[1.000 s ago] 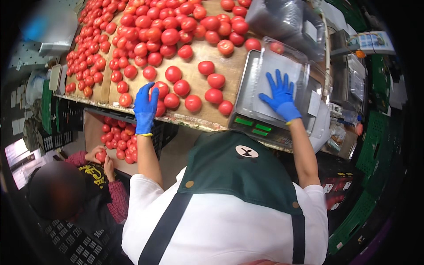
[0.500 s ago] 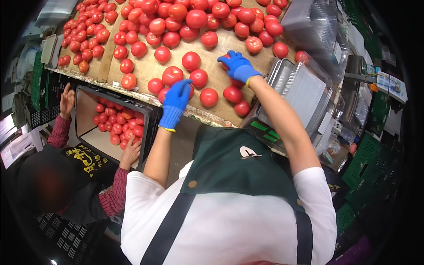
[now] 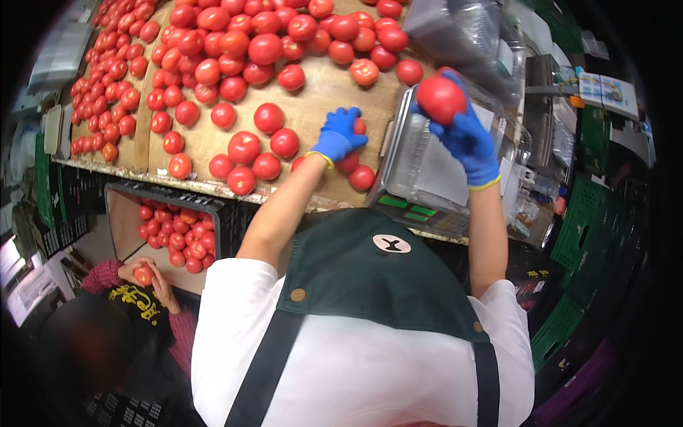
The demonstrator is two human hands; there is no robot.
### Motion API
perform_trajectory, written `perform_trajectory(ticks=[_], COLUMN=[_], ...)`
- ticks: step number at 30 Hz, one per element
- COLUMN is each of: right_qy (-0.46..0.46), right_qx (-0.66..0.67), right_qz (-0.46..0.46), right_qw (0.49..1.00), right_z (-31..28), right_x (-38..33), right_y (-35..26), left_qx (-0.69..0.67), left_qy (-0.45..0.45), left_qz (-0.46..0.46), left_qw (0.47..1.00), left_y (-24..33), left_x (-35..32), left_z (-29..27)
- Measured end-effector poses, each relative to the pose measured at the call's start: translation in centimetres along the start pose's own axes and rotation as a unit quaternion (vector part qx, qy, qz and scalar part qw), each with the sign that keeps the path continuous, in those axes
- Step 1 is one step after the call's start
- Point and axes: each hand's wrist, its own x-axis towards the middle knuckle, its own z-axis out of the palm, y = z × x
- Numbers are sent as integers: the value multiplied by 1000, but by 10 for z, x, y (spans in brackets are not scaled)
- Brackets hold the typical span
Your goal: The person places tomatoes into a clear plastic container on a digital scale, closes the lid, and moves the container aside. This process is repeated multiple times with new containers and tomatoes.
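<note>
My right hand [image 3: 466, 142], in a blue glove, holds a large red tomato [image 3: 441, 99] raised above the clear plastic trays. My left hand [image 3: 340, 135], gloved the same way, is low over the wooden tabletop [image 3: 306, 99], its fingers and thumb curved round a tomato [image 3: 359, 127] partly hidden by the glove. Beside its wrist more tomatoes [image 3: 361, 178] rest near the table's front edge. Left of this hand sits a loose group of tomatoes [image 3: 244, 147], with a big heap [image 3: 235, 44] behind it.
Clear plastic trays [image 3: 427, 160] stand at the right over a device with green displays [image 3: 405, 208]. Farther back are stacked clear containers [image 3: 462, 35]. At the lower left, a co-worker's hands [image 3: 153, 277] hold a tomato beside a dark crate [image 3: 231, 220] of tomatoes. Green crates [image 3: 580, 235] line the right.
My right hand has lifted a tomato and moved right, over the trays. My left hand has moved right to another tomato. The co-worker's hands have come together around a tomato. The view has shifted.
</note>
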Motion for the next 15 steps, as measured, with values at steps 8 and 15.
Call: perform_trajectory(ticks=[8,15], right_qy=[156,309], right_qx=[4,-564], right_qz=[-96,-128], right_qw=[983,755], right_z=[-39,-48], right_x=[-141,-155], right_y=[30,39], left_qx=[-716,-312], left_qy=[-158,-86], left_qz=[-88,179], left_qw=[674,929], left_y=[21,157], left_x=[-20,-53], left_z=[-77,-68])
